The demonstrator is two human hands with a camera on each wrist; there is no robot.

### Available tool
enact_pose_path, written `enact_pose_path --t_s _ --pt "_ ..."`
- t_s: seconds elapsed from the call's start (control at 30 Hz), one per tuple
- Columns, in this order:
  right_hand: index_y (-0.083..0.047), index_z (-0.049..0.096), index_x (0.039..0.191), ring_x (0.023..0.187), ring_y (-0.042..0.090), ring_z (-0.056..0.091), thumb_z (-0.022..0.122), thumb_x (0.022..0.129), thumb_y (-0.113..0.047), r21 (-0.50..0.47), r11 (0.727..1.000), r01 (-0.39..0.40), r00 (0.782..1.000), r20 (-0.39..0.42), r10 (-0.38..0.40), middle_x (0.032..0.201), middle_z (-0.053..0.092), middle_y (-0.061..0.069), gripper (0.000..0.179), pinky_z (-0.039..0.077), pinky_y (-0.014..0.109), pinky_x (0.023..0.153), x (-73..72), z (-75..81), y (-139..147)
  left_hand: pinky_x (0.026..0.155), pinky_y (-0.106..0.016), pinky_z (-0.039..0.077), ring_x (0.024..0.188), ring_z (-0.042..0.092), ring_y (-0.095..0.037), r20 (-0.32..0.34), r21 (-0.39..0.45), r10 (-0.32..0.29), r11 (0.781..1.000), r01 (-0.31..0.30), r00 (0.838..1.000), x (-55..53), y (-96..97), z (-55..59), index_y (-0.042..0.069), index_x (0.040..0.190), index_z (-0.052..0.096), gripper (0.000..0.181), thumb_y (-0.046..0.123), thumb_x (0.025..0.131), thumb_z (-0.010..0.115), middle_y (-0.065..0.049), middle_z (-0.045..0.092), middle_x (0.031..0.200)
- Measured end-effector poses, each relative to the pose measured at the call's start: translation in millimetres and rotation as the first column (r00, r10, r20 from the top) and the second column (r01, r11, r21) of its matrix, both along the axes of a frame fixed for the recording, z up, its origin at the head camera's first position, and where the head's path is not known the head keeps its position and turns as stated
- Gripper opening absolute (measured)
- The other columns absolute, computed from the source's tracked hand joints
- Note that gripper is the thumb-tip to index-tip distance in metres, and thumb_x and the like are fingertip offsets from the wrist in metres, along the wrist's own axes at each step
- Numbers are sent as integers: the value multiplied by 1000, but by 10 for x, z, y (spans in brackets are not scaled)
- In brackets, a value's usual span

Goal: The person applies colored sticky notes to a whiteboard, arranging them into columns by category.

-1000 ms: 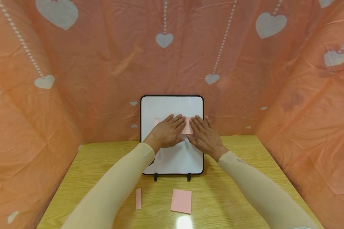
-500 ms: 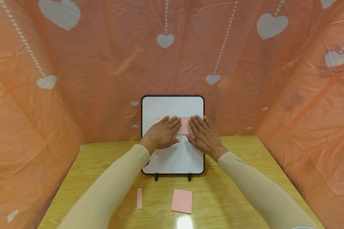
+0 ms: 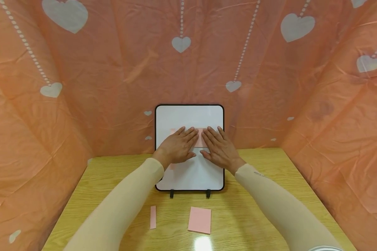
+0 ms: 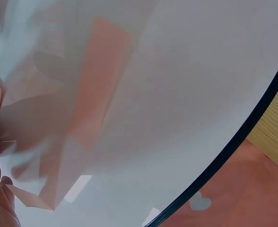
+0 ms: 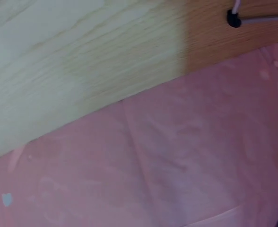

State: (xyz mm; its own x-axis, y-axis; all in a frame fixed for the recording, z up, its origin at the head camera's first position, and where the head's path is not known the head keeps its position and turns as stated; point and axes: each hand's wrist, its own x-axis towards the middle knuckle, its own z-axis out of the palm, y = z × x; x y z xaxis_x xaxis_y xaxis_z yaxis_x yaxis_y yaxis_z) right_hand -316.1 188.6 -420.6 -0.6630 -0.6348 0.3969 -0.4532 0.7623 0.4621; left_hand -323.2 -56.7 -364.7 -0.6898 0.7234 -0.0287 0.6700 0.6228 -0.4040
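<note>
A black-rimmed whiteboard (image 3: 188, 116) stands upright at the back of the table. My left hand (image 3: 177, 147) and right hand (image 3: 220, 149) lie against its face, fingers straight and pointing upward and inward. Between the fingertips shows pink sticky-note paper (image 3: 200, 138), its sides covered by both hands. Left of it, a narrow pink paper strip (image 4: 99, 80) is on the board in the left wrist view; in the head view my left hand covers its middle. Fingers of my left hand (image 4: 1, 201) appear at that wrist view's left edge, near folded paper corners.
Nearer on the wooden table (image 3: 254, 216) lie a pink sticky-note pad (image 3: 199, 220) and a thin pink strip (image 3: 153, 217). Black feet (image 3: 208, 194) support the board. An orange curtain (image 3: 201, 76) with pale hearts encloses the back and sides.
My left hand has slid left along the board, uncovering more of the pink paper. Afterwards my right hand has shifted left, closer to the left fingertips. The pad and the loose strip stay put.
</note>
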Motion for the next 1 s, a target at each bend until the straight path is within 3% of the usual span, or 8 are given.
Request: enact_pose_path --t_s 0.23,0.5,0.8,1.0 --pt "-3 35 164 163 28 23 0 111 -59 -55 998 4 999 -50 -7 173 30 11 84 19 53 133 57 -78 207 135 -47 5 165 12 -22 -27 -12 2 1000 -2 1000 2 -63 6 11 170 21 78 60 111 37 -4 17 177" --pt "-3 38 163 161 29 28 4 112 -56 -78 996 -42 995 -95 34 172 34 11 81 23 52 131 63 -114 206 135 -46 12 164 18 -24 -58 48 -46 998 49 997 10 -32 21 9 167 30 72 54 112 39 -6 25 175" --pt "-2 42 161 159 29 31 4 113 -55 -75 997 -35 994 -108 27 168 40 12 81 25 53 130 73 -87 152 135 -45 9 165 13 -24 -42 30 16 999 -15 999 14 9 34 9 169 24 76 57 112 37 -6 19 176" --pt "-2 46 159 158 28 34 9 114 -46 -68 997 -32 994 -108 24 165 45 12 72 26 51 131 27 21 68 135 -44 10 165 12 -24 -38 20 -1 1000 2 999 4 -23 31 9 169 22 75 56 112 36 -6 17 177"
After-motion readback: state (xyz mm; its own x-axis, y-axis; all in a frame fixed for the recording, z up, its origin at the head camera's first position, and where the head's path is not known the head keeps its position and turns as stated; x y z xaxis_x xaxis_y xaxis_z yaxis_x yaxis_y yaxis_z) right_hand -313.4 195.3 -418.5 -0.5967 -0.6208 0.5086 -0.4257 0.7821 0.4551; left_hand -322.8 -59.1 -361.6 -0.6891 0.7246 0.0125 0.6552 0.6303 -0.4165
